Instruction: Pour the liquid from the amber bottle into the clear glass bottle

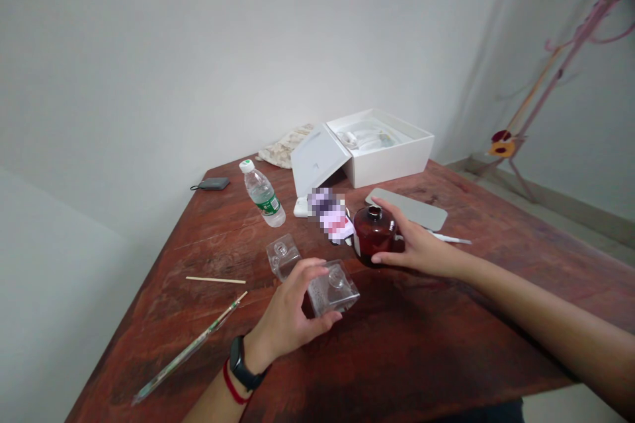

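Your left hand (285, 314) grips a clear square bottle (333, 294) between thumb and fingers, near the front of the brown wooden table (407, 350). Your right hand (421, 248) clasps a dark amber bottle (371, 241) (its neck is uncapped) from its right side. The amber bottle lies to the right of the clear one and apart from it; whether its base meets the tabletop, you cannot tell. A second clear bottle (282, 254) stands just beyond your left fingers. Farther back, note the green-labelled water bottle (262, 197), upright, and the open white box (391, 162).
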Available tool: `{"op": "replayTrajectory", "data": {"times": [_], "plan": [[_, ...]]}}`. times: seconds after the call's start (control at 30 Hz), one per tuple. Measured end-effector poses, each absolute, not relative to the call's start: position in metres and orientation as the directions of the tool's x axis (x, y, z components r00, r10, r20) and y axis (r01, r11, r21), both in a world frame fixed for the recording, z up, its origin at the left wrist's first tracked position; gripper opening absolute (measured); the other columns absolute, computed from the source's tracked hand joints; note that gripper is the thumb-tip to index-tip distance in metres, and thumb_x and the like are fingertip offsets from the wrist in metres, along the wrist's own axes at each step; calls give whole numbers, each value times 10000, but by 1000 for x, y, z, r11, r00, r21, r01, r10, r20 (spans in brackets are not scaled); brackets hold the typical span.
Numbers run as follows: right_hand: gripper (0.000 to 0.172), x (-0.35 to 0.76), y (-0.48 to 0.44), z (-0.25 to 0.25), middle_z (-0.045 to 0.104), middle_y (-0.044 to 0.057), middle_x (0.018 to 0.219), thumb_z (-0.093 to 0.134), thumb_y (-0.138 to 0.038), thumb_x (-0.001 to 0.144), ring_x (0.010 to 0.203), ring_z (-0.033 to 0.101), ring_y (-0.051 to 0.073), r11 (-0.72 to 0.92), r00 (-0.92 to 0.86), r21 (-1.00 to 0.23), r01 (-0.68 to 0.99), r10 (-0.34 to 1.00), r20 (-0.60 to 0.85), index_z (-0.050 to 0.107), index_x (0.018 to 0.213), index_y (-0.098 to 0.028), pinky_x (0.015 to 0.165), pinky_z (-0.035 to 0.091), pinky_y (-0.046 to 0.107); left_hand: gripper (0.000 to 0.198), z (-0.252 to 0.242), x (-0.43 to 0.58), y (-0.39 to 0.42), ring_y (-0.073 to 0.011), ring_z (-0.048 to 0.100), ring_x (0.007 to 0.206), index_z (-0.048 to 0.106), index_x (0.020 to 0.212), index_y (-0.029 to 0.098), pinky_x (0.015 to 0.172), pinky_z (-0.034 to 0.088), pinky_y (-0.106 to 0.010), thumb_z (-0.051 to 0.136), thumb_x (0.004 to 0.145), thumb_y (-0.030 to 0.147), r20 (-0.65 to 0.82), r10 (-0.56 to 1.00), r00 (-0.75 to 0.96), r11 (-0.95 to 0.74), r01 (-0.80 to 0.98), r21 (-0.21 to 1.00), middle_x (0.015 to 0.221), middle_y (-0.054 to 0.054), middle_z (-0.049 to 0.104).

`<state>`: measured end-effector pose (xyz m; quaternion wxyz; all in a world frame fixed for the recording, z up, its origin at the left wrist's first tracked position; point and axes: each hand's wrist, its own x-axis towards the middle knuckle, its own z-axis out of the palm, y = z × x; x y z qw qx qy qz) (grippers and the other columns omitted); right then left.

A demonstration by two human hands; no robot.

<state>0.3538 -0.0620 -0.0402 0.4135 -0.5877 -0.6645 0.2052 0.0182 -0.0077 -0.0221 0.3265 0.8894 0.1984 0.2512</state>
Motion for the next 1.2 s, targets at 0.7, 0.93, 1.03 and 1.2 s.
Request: {"op": "replayTrajectory", "data": {"times": [0.7,0.93,1.03,1.2], "plan": [[1259,354,-63,-41,565,196,1621,835,-632,828,1448,601,440,234,22,-711,663,943,331,43,1748,-296,1244,411,672,656,-24,19,-7,-311,588,1388,493,1452,301,1191,480,-476,850,903,273,346,504,791,-725,169,668,1489,-114,559],[1313,353,-64,-38,537,220,1641,844,-602,832,1484,564,436,232,7,-710,665,948,317,-35,1749,-268,1245,411,660,634,-26,18,-7,-310,584,1386,501,1445,298,1190,485,-473,843,912,293,357,498,790,-731,161,663,1475,-111,565],[1325,353,-64,-36,556,230,1622,837,-591,842,1476,576,428,227,6,-711,665,951,309,-69,1746,-247,1244,411,658,626,-26,18,-7,-309,591,1380,499,1453,296,1182,496,-471,834,925,308,367,495,788,-738,159,656,1476,-113,567],[1303,354,-64,-37,553,228,1625,821,-606,851,1480,571,428,224,-2,-706,672,954,301,-54,1747,-248,1250,400,662,625,-25,19,-8,-306,599,1371,498,1460,293,1178,504,-464,828,929,311,378,488,786,-747,152,648,1469,-113,575]]}}
